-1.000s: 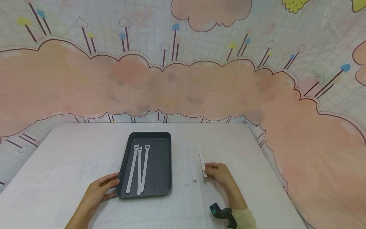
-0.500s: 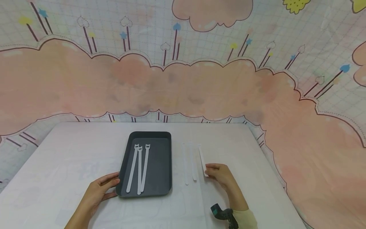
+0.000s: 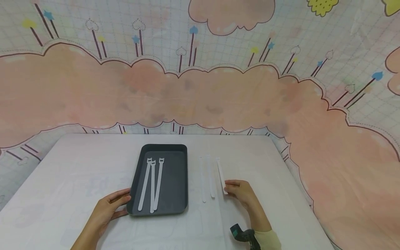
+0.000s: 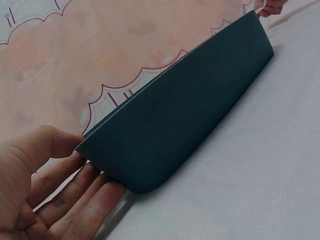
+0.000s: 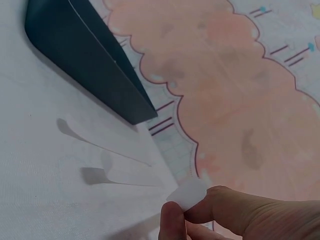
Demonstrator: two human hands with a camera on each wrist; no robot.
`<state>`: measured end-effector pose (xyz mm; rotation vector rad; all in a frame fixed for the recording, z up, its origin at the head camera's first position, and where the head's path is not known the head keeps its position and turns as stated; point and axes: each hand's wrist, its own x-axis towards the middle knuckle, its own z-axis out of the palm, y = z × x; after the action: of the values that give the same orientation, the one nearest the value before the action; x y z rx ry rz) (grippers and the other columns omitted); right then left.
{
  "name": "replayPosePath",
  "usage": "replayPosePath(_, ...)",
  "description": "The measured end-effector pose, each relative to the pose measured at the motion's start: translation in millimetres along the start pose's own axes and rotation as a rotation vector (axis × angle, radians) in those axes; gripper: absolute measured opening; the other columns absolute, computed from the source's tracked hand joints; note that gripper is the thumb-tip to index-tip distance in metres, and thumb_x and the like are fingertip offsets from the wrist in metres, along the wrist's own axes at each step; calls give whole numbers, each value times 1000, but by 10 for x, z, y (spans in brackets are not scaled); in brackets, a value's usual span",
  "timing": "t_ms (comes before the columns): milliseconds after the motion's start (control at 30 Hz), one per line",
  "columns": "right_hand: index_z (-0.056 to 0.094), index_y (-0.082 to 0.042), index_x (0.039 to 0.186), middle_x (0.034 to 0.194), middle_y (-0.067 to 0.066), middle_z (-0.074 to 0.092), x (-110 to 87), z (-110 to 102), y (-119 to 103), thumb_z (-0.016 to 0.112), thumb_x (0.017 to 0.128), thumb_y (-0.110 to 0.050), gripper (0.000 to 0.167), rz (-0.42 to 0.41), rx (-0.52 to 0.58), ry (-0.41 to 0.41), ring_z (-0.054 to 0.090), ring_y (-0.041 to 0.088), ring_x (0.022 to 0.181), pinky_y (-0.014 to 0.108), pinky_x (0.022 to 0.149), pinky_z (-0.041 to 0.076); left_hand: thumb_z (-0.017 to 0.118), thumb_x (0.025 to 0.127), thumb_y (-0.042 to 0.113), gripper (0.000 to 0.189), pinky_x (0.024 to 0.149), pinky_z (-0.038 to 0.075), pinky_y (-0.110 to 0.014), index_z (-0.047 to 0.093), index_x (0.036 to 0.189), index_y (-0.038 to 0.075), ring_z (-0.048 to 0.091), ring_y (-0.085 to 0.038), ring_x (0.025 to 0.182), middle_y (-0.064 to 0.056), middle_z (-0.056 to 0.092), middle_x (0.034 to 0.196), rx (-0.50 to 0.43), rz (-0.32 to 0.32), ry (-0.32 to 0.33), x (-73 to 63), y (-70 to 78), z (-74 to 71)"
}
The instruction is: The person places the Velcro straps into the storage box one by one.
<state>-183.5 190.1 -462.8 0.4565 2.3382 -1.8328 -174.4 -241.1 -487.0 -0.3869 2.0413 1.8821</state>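
Note:
A dark grey rectangular tray (image 3: 173, 180) lies on the table with three white slotted-head cable ties (image 3: 143, 187) inside. At its near left corner my left hand (image 3: 106, 208) holds the edge; in the left wrist view the thumb is at the rim and the fingers (image 4: 82, 200) lie against the side below. Right of the tray, my right hand (image 3: 242, 192) pinches the near end of a white cable tie (image 3: 220, 173) between thumb and fingers, its tip (image 5: 190, 194) raised in the right wrist view. That tie's far end appears to be on the table.
Two more white cable ties (image 3: 202, 180) lie between the tray and my right hand, hard to see against the white table (image 3: 78, 166). A patterned cloth backdrop (image 3: 200, 97) rises behind the table's far edge. A black wrist device (image 3: 245, 236) sits on the right forearm.
Almost nothing differs. My right hand has shifted very slightly downward in the head view, still pinching the cable tie; my left hand and the tray have stayed put.

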Motion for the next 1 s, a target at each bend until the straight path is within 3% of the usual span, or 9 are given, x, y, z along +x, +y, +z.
replayPosePath(167, 65, 16, 111, 99, 22, 71, -3, 10, 27, 68, 83, 10, 29, 7, 10, 9, 69, 20, 83, 34, 77, 62, 72, 92, 26, 62, 82, 61, -33, 48, 142, -2, 65, 1, 91, 5, 67, 119, -1, -4, 1, -1, -10, 5)
replayPosePath(667, 66, 13, 112, 105, 22, 70, -56, 16, 39, 69, 85, 5, 29, 2, -36, -18, 69, 21, 85, 34, 78, 61, 74, 89, 29, 64, 83, 61, -32, 51, 141, 0, 65, 1, 92, 7, 67, 117, 2, -6, 14, -10, 10, 20)
replayPosePath(1000, 62, 17, 117, 108, 25, 68, -91, -27, 36, 68, 85, 4, 35, -22, 16, -72, 68, 18, 86, 30, 77, 61, 74, 90, 29, 64, 83, 61, -32, 50, 141, 0, 65, 1, 92, 6, 67, 117, -1, -5, 10, -20, 7, 32)
